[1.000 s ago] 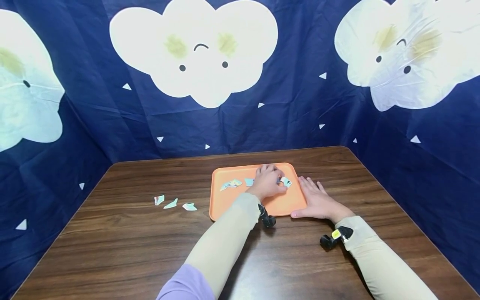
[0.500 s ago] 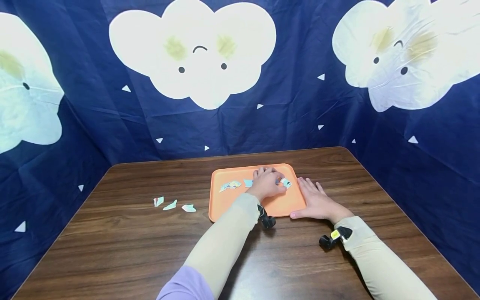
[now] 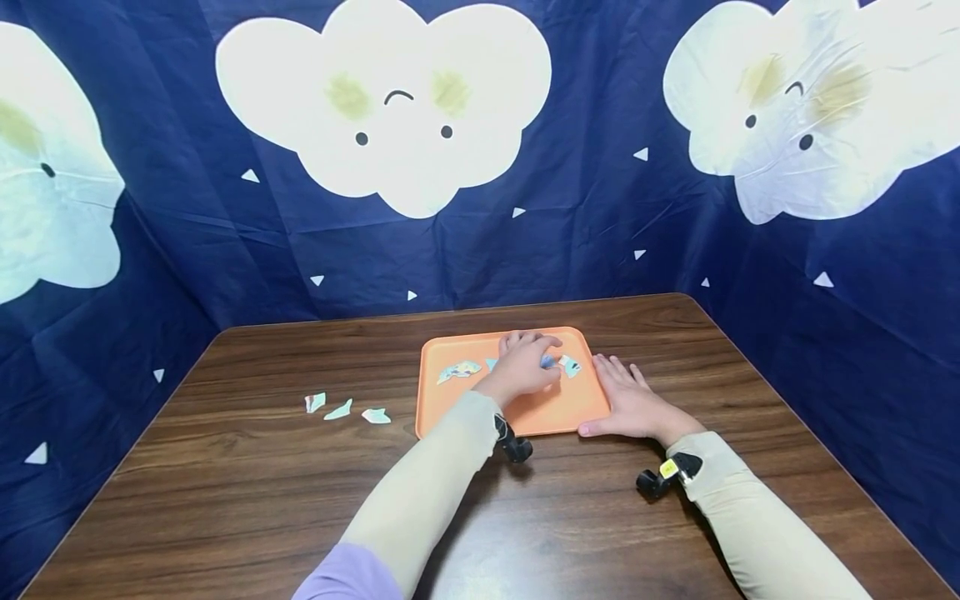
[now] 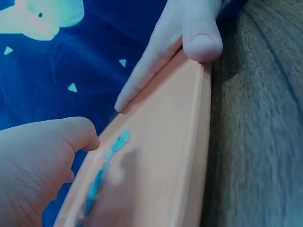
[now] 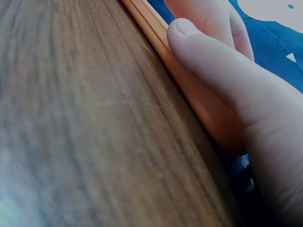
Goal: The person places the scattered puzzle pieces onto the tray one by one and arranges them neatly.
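Note:
On the orange tray [image 3: 480, 421] lie several cut picture pieces in pale blue and white. My left hand [image 3: 520, 367] is over the tray's middle, covering part of the row, and I see nothing between its fingers. Just right of its fingers are a small blue piece [image 3: 548, 362] and a white-and-blue piece [image 3: 570, 366]. In the left wrist view the blue pieces [image 4: 97, 184] lie on the tray beside the left thumb. Along the tray's right edge rests my right hand [image 3: 628, 402], fingers straight. Its thumb [image 5: 203, 52] touches the tray's rim in the right wrist view.
A patterned fish-like piece group [image 3: 459, 372] lies at the tray's left. Left of the tray, three loose pieces [image 3: 339, 409] lie on the wooden table [image 3: 225, 467]. Behind the table hangs a dark blue cloth [image 3: 360, 250] with white clouds.
My left hand has shifted left, away from the white-and-blue piece. More of the small blue piece shows beside its fingers now. The right hand stays at the tray's edge.

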The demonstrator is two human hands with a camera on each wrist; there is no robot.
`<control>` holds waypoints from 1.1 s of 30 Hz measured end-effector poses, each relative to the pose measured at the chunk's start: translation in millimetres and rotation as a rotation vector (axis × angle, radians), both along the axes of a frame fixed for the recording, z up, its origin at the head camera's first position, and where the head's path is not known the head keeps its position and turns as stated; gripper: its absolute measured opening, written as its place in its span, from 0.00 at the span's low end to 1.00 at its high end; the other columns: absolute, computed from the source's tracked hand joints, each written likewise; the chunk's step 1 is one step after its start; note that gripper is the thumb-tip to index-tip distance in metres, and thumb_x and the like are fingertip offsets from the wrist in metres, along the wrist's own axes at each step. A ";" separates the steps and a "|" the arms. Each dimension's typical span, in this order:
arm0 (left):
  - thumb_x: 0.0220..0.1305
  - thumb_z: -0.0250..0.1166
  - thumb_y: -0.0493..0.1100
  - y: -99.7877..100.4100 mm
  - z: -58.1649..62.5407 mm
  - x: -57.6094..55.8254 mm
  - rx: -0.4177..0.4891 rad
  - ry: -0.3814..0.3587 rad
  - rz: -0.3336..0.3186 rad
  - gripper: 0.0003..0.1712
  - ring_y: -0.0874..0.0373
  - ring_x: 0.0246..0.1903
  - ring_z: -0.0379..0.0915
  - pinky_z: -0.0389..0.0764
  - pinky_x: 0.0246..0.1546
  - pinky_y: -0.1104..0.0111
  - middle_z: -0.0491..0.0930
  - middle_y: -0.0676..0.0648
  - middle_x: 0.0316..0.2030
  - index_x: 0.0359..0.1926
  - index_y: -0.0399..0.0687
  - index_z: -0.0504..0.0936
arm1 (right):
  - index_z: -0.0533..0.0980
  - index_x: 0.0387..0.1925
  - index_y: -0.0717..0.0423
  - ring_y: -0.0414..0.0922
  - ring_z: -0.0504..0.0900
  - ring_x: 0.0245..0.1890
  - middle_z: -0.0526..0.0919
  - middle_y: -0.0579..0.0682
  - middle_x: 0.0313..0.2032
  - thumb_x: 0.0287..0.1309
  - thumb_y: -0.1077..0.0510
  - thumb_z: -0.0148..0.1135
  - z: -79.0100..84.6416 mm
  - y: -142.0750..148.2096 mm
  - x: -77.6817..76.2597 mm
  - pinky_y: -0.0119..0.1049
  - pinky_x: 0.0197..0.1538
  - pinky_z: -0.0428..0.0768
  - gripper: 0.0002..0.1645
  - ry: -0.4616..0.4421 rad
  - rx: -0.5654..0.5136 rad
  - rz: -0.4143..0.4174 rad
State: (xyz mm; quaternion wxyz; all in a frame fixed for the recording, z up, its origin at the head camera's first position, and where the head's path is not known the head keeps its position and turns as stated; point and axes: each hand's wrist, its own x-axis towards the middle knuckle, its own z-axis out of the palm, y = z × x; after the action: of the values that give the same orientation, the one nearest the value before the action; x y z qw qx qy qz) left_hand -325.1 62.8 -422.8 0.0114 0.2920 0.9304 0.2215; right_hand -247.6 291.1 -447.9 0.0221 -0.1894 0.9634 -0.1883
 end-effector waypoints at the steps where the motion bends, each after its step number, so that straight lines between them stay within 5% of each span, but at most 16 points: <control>1: 0.62 0.61 0.53 -3.5 2.0 1.1 0.006 0.000 -0.009 0.30 0.48 0.66 0.54 0.45 0.69 0.48 0.70 0.51 0.66 0.67 0.62 0.74 | 0.43 0.77 0.71 0.67 0.42 0.77 0.47 0.70 0.77 0.46 0.24 0.68 0.0 0.0 -0.1 0.67 0.72 0.39 0.78 -0.004 0.001 -0.001; 19: 0.65 0.58 0.44 -76.9 18.8 28.7 0.131 0.070 -0.010 0.21 0.46 0.64 0.57 0.47 0.69 0.47 0.74 0.50 0.61 0.58 0.55 0.81 | 0.42 0.77 0.71 0.67 0.42 0.77 0.46 0.69 0.77 0.45 0.24 0.69 0.5 1.1 -0.6 0.67 0.72 0.38 0.79 -0.008 -0.003 -0.002; 23: 0.64 0.59 0.42 -97.8 13.1 29.8 0.236 0.079 -0.004 0.19 0.46 0.63 0.61 0.53 0.67 0.45 0.77 0.52 0.56 0.55 0.53 0.82 | 0.42 0.77 0.71 0.67 0.42 0.77 0.46 0.70 0.77 0.44 0.24 0.69 0.1 0.7 -0.2 0.67 0.72 0.39 0.79 0.000 -0.007 -0.001; 33: 0.57 0.63 0.37 -165.5 -6.1 35.4 0.431 0.252 0.006 0.19 0.46 0.51 0.69 0.69 0.52 0.53 0.80 0.46 0.45 0.51 0.46 0.82 | 0.44 0.77 0.71 0.67 0.43 0.77 0.47 0.69 0.77 0.43 0.24 0.70 -2.5 -1.1 -0.8 0.67 0.72 0.39 0.80 0.008 -0.013 -0.005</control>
State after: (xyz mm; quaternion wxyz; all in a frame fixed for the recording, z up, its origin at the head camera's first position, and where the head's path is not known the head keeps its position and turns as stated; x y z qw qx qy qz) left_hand -289.7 -102.7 -428.9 -0.1678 0.3103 0.8565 0.3769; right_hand -248.5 290.0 -450.4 0.0166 -0.1879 0.9627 -0.1939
